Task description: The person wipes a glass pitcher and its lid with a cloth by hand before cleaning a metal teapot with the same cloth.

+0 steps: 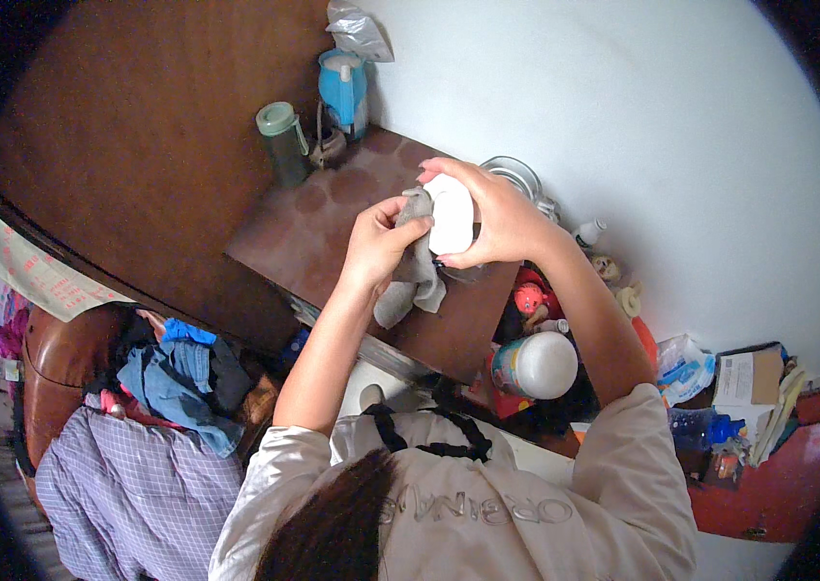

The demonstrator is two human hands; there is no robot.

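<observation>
Between my two hands, above a dark reddish-brown tabletop (352, 240), is a smooth white object (451, 218) with rounded corners; its exact kind is not clear. My right hand (493, 214) grips it from the right, fingers over the far edge and thumb at the near edge. A grey cloth (424, 269) is pinched in my left hand (384, 240) and lies against the white object's left side. The cloth's lower end hangs down over the table. Part of the white object is hidden behind my left thumb and the cloth.
At the table's back corner stand a blue pitcher (345, 91) and a green-lidded bottle (283, 145). A white-lidded jar (542, 365), a red toy (530, 298) and a metal container (515, 174) crowd the right side by the wall. Clothes (178, 381) lie on a brown leather seat (61, 370).
</observation>
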